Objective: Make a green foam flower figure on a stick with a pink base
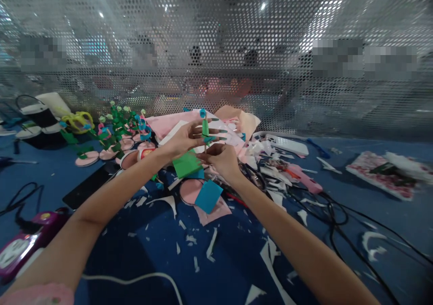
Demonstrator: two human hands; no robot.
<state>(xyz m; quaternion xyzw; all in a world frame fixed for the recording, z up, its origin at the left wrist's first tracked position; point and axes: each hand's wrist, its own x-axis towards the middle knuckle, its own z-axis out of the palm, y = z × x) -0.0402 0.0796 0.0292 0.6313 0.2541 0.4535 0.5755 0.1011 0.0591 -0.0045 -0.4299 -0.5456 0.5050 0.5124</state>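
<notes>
A small paper flower (204,127) stands upright on a thin stick, with a blue rolled head and green paper below it. My right hand (223,158) pinches the lower stick between thumb and fingertips. My left hand (184,138) reaches around the upper part, thumb at the green paper and the other fingers stretched out behind it. Under the hands lie green paper squares (186,164), a blue paper square (209,196) and a round pink disc (191,191). Finished-looking paper flowers (118,120) on pink round bases cluster to the left.
White paper scraps (212,244) litter the blue surface. A pink glue gun (306,178) and black cables (333,219) lie right, near a white phone (287,145). At left are a dark phone (89,185), yellow-handled scissors (79,121) and a purple device (32,242). Behind rises a perforated metal panel (216,30).
</notes>
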